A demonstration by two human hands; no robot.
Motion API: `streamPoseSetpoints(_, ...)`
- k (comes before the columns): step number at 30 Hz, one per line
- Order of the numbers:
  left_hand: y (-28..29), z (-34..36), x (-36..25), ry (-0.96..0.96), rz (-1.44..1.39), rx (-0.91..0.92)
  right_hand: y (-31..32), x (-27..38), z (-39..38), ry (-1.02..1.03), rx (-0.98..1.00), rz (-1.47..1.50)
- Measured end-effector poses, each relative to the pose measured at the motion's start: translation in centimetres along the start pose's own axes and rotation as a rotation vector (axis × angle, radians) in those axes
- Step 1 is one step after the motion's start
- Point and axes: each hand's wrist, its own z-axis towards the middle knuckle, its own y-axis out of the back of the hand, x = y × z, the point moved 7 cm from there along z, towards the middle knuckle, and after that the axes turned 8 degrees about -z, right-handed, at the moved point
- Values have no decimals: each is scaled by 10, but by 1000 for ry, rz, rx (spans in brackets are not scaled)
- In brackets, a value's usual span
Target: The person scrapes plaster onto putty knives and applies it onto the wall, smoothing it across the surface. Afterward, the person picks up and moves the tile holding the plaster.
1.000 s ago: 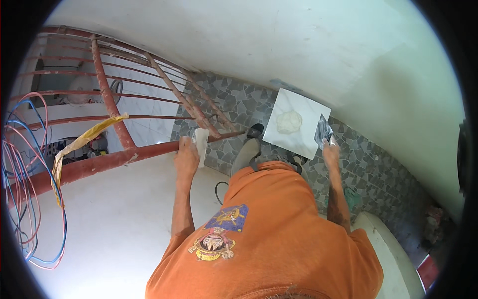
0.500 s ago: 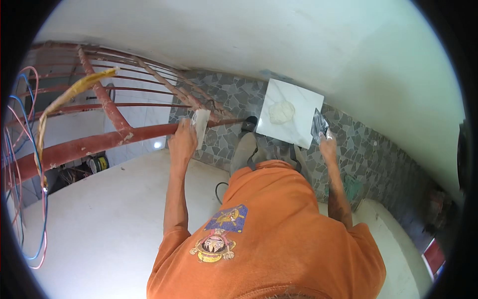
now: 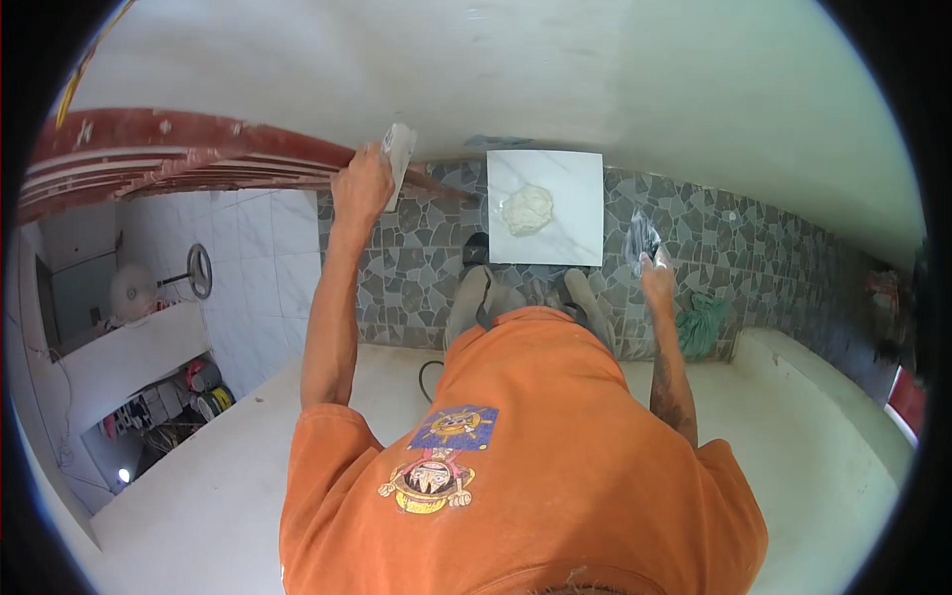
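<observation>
My left hand (image 3: 363, 186) is closed around a putty knife (image 3: 399, 154) with a wide, pale blade. It is raised beside the red metal railing, close to the wall. In my right hand (image 3: 655, 276) is a dark-bladed putty knife (image 3: 643, 236) smeared with white, held out to the right of a square tile. That white marbled tile (image 3: 570, 241) lies in front of my feet and bears a flat heap of off-white putty (image 3: 528, 209). Neither blade touches the heap. White smears mark the fingers of my right hand.
The red railing (image 3: 198, 149) runs along the left, near the pale wall (image 3: 555, 84). Grey stone-patterned flooring (image 3: 426, 263) surrounds the tile. A green cloth or bag (image 3: 701, 322) lies at the right by a low white ledge (image 3: 823, 397). Shelves with tools (image 3: 164, 407) stand below left.
The view has turned, so the railing sits higher and the hanging wires have mostly left the picture. My left hand with its putty knife has moved forward toward the wall; both hands keep their knives.
</observation>
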Motion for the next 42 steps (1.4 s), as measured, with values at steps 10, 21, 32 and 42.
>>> streamPoseSetpoints(10, 4, 65, -5, -233, -67, -88, 0, -43, -51, -185, 13, 67)
streamPoseSetpoints(21, 13, 46, -25, -254, -98, 52, -7, -55, -60, -167, 62, 106)
streamPoseSetpoints(32, 19, 40, -31, -384, -130, 28, -10, -72, -72, -63, 26, 97)
streamPoseSetpoints(42, 0, 27, -5, -264, -220, 60, -45, -98, -95, -206, 25, 697)
